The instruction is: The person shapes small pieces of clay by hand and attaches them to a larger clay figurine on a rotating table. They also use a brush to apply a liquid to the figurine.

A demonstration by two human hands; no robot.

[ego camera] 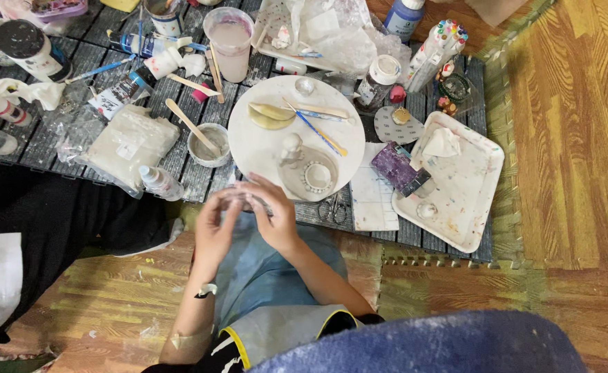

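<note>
Both hands, the left hand [214, 228] and right hand [273, 214], pinch a small pale lump [242, 200] between their fingertips at the desk's near edge, just beside a small round bowl [208, 145] of grey paste holding a wooden stick [190, 124], and a round white board [296, 135] carrying clay pieces.

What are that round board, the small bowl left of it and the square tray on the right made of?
The round board looks like smooth white plaster or coated wood; its matte, chalky face leaves this open. The bowl seems glazed ceramic, pale and thick-rimmed. The tray looks like white plastic, with thin rounded edges and paint specks.
</note>
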